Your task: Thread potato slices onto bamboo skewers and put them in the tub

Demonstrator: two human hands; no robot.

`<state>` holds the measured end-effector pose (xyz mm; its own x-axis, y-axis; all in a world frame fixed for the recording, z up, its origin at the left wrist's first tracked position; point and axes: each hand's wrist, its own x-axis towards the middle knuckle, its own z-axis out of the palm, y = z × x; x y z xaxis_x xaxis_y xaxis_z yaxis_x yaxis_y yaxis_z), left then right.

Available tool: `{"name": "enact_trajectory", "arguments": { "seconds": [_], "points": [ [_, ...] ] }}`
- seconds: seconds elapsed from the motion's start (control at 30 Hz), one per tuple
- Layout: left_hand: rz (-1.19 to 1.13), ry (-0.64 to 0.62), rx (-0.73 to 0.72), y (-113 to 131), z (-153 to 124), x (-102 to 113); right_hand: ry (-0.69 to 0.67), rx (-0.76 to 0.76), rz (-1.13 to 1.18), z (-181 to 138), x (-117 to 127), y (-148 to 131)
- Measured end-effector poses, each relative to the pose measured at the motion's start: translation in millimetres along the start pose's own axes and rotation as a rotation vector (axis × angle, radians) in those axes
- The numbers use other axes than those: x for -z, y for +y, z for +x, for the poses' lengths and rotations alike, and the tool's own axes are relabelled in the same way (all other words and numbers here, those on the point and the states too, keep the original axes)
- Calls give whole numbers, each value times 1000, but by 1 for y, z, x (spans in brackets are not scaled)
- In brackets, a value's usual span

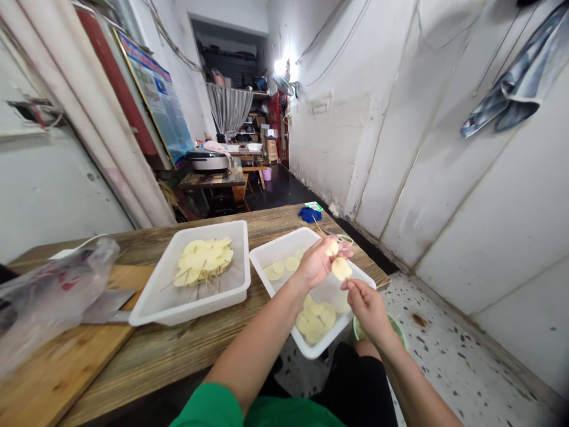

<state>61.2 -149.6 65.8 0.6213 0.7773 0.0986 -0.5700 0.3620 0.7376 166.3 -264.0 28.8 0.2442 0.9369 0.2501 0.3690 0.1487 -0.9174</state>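
Yellow slice (pixel 341 268) between left hand (pixel 316 261), fingers around second slice (pixel 331 247), and right hand (pixel 365 302), skewer (pixel 347 279) in its pinch.

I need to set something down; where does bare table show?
The table shows bare wood in front of the left tray, beside the cutting board, and in a strip behind the trays, left of the blue bundle. Crowded: the left end, under the plastic bag, and the right tray, under both hands.
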Motion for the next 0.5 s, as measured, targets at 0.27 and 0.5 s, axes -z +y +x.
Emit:
{"name": "enact_trajectory", "arguments": {
  "seconds": [0.27, 0.5],
  "points": [
    [1494, -111, 270, -16, -6, 17, 284, 16, 23, 19, 10, 24],
    [2106, -606, 488, -30, -22, 12, 225, -1, 31, 19, 3, 20]
  ]
}}
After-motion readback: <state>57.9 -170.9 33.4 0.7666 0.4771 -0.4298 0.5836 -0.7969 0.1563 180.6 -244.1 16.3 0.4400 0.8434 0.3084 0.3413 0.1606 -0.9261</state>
